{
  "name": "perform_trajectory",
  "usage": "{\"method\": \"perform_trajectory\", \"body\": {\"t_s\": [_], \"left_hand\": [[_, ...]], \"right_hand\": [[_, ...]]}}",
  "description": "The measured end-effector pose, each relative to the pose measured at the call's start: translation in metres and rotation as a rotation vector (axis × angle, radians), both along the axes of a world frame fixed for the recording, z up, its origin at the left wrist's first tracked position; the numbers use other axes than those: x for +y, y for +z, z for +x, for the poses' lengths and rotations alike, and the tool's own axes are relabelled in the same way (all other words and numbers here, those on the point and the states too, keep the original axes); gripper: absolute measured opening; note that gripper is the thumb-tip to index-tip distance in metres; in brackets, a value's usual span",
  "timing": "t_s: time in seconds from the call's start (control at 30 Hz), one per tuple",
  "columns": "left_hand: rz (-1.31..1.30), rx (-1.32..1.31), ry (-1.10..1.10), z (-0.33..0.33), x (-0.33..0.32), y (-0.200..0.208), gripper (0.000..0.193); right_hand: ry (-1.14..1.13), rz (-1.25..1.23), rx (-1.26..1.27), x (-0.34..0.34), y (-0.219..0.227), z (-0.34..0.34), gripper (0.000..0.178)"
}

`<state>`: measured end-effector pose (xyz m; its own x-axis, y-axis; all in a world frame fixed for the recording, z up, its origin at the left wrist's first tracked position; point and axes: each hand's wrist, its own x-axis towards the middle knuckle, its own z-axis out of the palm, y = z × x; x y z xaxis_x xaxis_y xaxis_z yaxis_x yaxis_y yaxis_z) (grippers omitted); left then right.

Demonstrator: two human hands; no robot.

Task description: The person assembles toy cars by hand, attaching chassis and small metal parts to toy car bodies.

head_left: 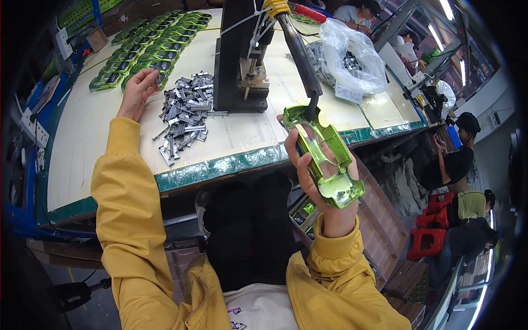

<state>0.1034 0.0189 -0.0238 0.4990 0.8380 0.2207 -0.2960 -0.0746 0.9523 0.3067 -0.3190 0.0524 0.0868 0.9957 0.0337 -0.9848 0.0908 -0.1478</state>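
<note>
My right hand (324, 187) fingers clasp a glossy green car shell (324, 159), my left hand (137, 93) fingers loosely spread, touching the metal clips pile (184, 113) on the tabletop (99, 137), black press (242, 55) behind

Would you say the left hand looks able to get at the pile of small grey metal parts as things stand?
Probably yes. The left hand rests open on the table right beside the pile of grey metal parts, with nothing between them. The right hand holds a green shell well clear.

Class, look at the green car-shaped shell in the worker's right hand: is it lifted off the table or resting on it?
Lifted. The right hand grips the green shell in the air, in front of the table edge.
</note>
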Motion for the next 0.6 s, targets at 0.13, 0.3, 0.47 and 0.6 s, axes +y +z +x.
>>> {"method": "perform_trajectory", "body": {"t_s": [0.13, 0.3, 0.47, 0.6], "left_hand": [[-0.015, -0.005, 0.032, 0.003, -0.0049, 0.0028, 0.011], [-0.005, 0.005, 0.028, 0.0023, -0.0064, 0.0034, 0.011], [0.006, 0.023, 0.023, 0.0031, -0.0069, 0.0028, 0.011], [0.007, 0.029, 0.007, 0.0052, -0.0058, 0.0024, 0.01]], "right_hand": [[-0.003, -0.01, 0.003, -0.0009, 0.0011, -0.0001, 0.046], [-0.001, 0.004, -0.001, -0.0012, 0.0001, -0.0001, 0.047], [-0.001, 0.0, -0.009, -0.0014, -0.0006, 0.0007, 0.047], [-0.03, -0.03, -0.029, -0.0015, -0.0004, 0.0025, 0.046]]}}
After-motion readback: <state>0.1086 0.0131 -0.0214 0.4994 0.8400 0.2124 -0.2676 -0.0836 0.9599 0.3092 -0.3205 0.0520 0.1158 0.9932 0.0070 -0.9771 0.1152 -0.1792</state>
